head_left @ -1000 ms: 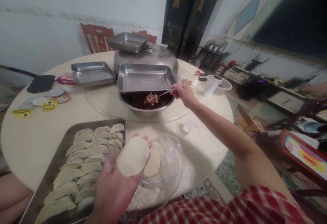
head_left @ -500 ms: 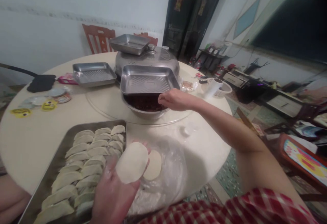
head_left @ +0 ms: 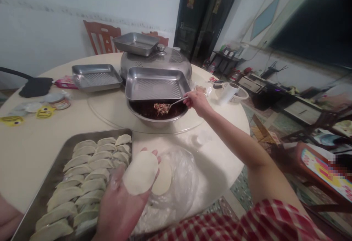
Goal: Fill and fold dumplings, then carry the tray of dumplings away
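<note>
My left hand is palm up and holds a round dumpling wrapper across its palm and fingers. My right hand grips the handle of a metal spoon. A heap of chopped filling sits on the spoon's end, above a metal bowl of dark filling. Beside my left hand, another wrapper lies on a clear plastic bag. Rows of folded dumplings fill a metal tray on the left.
A rectangular pan rests over the bowl's far part. Behind it is a large lidded metal pot with another pan on top. A third pan stands left. A white basket and paper roll are at right.
My right hand has risen slightly and moved right from the bowl, bringing the spoon with filling into sight. The left hand still holds the wrapper. The view has shifted a little.
</note>
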